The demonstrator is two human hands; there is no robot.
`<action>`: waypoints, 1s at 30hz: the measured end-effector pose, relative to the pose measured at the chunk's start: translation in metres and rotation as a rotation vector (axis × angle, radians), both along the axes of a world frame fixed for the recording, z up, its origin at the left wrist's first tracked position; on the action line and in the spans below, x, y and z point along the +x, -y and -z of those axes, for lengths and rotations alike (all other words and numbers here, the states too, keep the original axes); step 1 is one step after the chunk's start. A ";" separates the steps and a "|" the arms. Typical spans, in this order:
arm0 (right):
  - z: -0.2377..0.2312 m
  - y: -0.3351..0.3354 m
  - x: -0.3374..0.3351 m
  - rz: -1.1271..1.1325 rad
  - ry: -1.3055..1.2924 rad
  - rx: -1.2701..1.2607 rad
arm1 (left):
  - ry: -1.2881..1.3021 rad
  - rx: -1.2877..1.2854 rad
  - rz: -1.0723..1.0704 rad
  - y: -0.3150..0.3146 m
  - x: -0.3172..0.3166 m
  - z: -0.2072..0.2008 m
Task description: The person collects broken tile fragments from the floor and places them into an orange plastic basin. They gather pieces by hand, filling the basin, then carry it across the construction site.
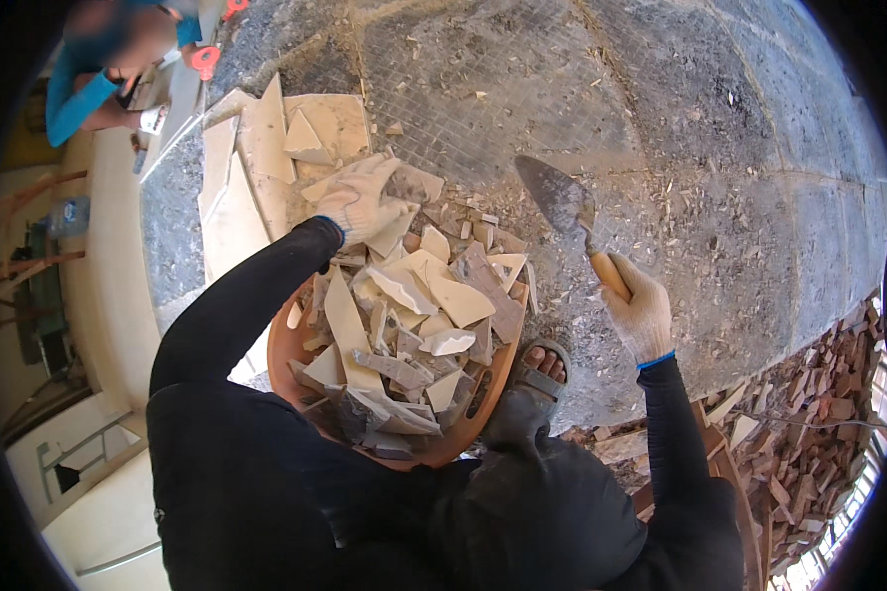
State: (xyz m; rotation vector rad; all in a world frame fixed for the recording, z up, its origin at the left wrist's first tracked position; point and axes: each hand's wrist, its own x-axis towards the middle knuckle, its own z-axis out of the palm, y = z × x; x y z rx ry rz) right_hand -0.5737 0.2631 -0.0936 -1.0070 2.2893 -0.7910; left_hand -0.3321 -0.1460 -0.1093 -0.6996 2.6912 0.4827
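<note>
My left hand [358,204], in a cream knit glove with a blue cuff, is closed on a broken tile piece [416,183] just beyond the heaped basket. Its fingertips are partly hidden by the piece. An orange plastic basket [283,357] stands between my legs, piled above its rim with cream and grey tile shards [419,286]. My right hand [643,307], gloved the same way, grips the wooden handle of a trowel [557,195]. The trowel's pointed, dirty metal blade hangs over the floor, apart from the shards.
Larger cream tile slabs [235,212] lie on the rough grey floor [700,128] at the far left. Reddish rubble [818,404] is heaped below the floor's right edge. A person in a blue sleeve [74,97] is at the upper left. My sandalled foot [545,366] touches the basket's right side.
</note>
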 end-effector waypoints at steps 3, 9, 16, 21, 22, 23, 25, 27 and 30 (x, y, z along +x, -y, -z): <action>0.009 0.002 -0.006 -0.083 0.150 0.048 | 0.033 0.002 -0.025 -0.008 -0.002 0.015; 0.027 0.024 -0.012 -0.183 0.444 0.089 | -0.030 -0.121 0.054 -0.005 -0.008 0.031; 0.036 0.066 -0.016 -0.367 0.492 0.088 | -0.102 -0.191 0.168 0.014 -0.026 0.026; 0.020 0.063 -0.011 -0.394 0.376 0.086 | 0.035 0.101 0.206 0.039 -0.031 0.004; 0.020 0.061 -0.010 -0.376 0.369 0.103 | -0.026 0.094 0.256 0.041 -0.028 -0.001; 0.020 0.059 -0.010 -0.384 0.379 0.089 | -0.091 0.089 0.297 0.040 -0.020 -0.006; 0.027 0.057 -0.011 -0.310 0.451 0.061 | -0.209 0.097 0.341 0.035 -0.004 -0.019; 0.035 0.054 -0.012 -0.287 0.455 0.015 | -0.317 0.116 0.356 0.030 0.010 -0.037; 0.047 0.043 -0.004 -0.257 0.399 -0.040 | -0.260 0.295 0.255 0.008 0.036 -0.064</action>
